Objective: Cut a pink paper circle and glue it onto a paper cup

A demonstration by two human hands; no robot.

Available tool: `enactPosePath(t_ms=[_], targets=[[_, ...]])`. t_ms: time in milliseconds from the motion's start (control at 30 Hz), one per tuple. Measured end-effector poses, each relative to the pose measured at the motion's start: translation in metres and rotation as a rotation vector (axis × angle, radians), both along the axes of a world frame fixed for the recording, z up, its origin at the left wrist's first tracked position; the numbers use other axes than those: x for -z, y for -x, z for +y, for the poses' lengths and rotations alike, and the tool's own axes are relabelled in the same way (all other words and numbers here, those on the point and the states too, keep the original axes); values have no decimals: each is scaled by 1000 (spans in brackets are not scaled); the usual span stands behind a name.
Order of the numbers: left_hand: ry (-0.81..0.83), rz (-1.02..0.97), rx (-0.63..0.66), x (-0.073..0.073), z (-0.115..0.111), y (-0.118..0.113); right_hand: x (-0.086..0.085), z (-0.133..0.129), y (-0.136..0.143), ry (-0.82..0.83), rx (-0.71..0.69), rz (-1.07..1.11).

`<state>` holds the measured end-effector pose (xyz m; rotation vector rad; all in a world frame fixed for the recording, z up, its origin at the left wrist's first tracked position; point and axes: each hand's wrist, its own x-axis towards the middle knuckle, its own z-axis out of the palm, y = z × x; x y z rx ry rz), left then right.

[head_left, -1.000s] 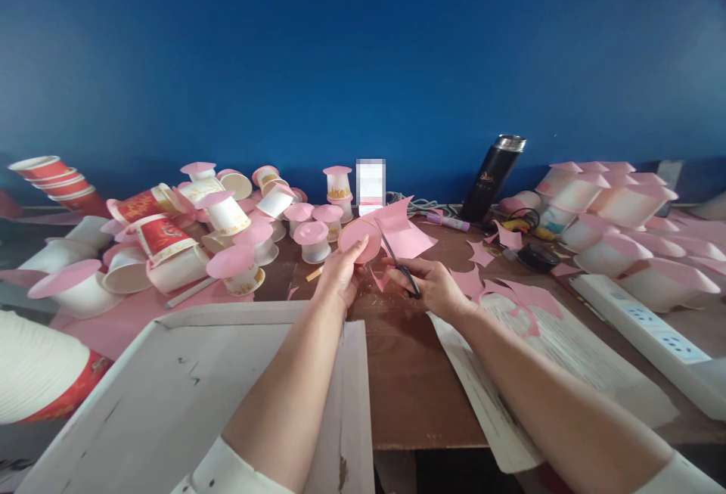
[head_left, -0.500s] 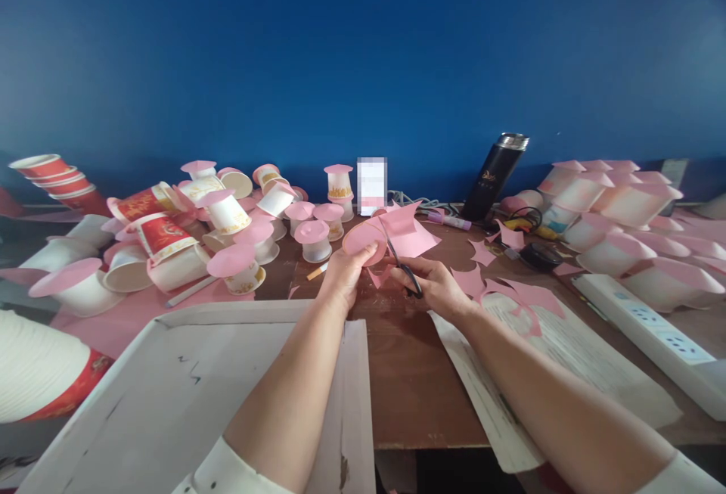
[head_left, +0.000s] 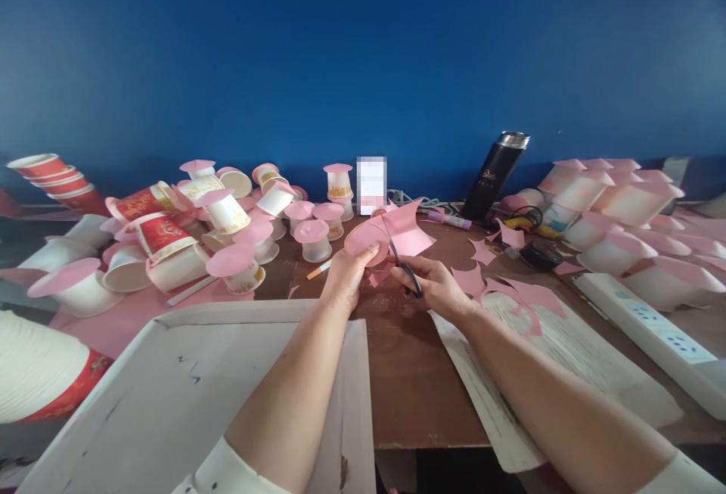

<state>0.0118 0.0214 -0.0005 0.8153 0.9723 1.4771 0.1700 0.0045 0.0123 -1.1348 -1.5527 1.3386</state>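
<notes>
Gripping round pink paper (head_left: 364, 241), dark scissors (head_left: 409, 273).

1. A flask (head_left: 492, 184) is near the table's (head_left: 425, 403) back edge.
2. Cups (head_left: 228, 215) are left, behind a tray (head_left: 243, 373).
3. Scissors (head_left: 395, 254) are between tray and flask.
4. A sheet (head_left: 595, 380) overhangs the front edge, right.

Behind the brown desk (head_left: 423, 388), a blue wall (head_left: 363, 63) is filling the upper view, looking paler and softly lit toward its left and right sides, darker at top middle.
</notes>
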Motion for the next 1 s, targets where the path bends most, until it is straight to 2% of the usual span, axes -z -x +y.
enactPosePath(t_ms=[367, 567, 767, 1000], targets=[[24, -1, -35, -6, -3, -1, -2, 0, -1, -24, 12, -41], [26, -2, -2, -1, -1, 2, -2, 1, -2, -47, 10, -47], [6, 32, -25, 2, 2, 4, -1, 1, -2, -46, 11, -42], [34, -2, -34, -5, -2, 3, -6, -1, -1, -53, 18, -69]])
